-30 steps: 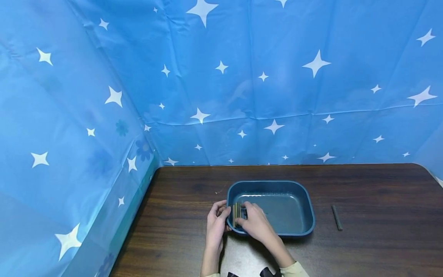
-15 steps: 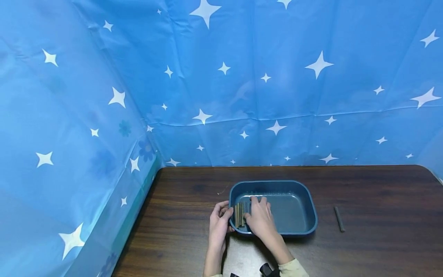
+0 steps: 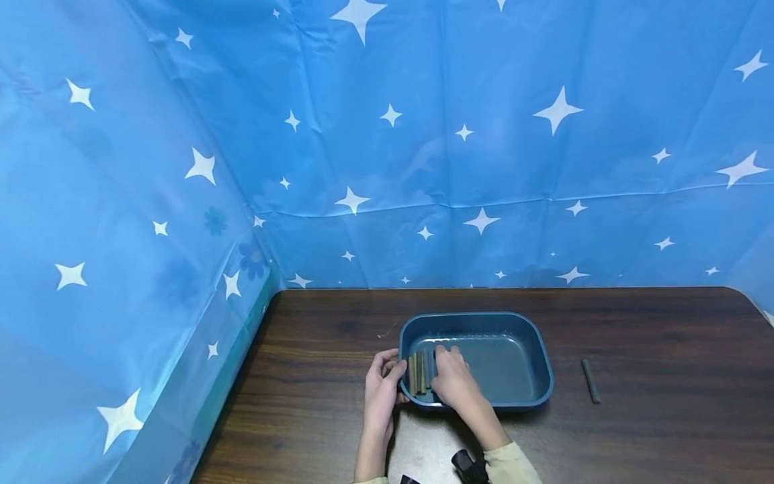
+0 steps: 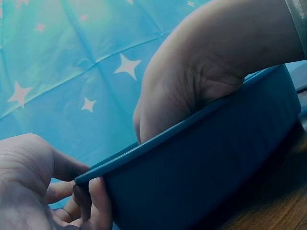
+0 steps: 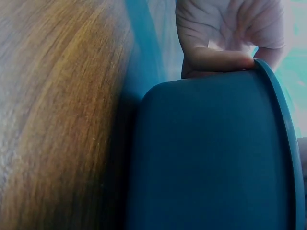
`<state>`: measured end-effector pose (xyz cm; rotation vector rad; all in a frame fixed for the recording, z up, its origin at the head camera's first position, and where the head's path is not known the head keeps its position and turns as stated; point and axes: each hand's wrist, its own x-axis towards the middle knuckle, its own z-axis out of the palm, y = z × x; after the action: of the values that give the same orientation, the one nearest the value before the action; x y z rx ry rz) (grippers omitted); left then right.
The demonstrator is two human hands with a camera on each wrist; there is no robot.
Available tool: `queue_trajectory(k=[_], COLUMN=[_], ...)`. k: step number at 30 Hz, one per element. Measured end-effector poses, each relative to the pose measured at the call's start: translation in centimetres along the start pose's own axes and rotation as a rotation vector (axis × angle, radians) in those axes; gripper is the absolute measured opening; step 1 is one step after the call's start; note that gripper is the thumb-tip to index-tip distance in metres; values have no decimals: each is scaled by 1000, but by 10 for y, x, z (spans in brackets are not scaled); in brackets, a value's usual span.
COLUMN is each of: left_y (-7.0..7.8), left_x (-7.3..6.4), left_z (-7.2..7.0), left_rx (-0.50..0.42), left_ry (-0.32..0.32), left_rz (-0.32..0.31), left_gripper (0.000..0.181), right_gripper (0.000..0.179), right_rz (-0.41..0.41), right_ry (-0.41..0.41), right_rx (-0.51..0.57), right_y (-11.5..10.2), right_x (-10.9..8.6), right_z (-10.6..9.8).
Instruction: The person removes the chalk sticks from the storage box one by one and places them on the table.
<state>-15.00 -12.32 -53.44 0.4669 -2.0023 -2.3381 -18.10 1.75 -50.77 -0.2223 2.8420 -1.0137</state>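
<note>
A blue rectangular tub (image 3: 538, 363) stands on the table. My left hand (image 3: 379, 390) grips its left end, thumb over the rim and fingers against the outer wall, as the left wrist view shows too. Along that end inside lies a side-by-side row of short sticks (image 3: 417, 374), olive-brown at the left and dark grey-blue at the right. My right hand (image 3: 456, 382) reaches over the near wall with fingers bent down at the row's right side. Its fingertips are partly hidden, and whether they pinch a stick is unclear. In the left wrist view the tub wall hides them.
One dark grey-green stick (image 3: 590, 381) lies on the wooden table (image 3: 665, 376), right of the tub. Black straps or gear (image 3: 470, 466) show at the near edge, by the right sleeve (image 3: 512, 464). A blue star-printed cloth (image 3: 508, 168) hangs behind and at the left.
My right hand has shifted a little right from over the sticks to the row's right side, uncovering more of them. My left hand keeps its grip on the tub.
</note>
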Motion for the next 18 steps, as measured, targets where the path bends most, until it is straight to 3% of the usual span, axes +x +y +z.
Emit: queue_trajectory(k=[6,13,18], left_y=[2,5,5], left_x=[-2,-4,-3], left_z=[1,2,3], left_rx=[-12,6,11], left_ry=[4,10,8], left_rz=[12,-2,1], left_gripper=[38,38,39], right_gripper=[30,46,41], right_rz=[-22,-24,-61], right_ry=[-38,-53,-43], right_rx=[-11,44,83], right_y=[-2,0,1], right_x=[2,3,2], right_z=[1,2,0])
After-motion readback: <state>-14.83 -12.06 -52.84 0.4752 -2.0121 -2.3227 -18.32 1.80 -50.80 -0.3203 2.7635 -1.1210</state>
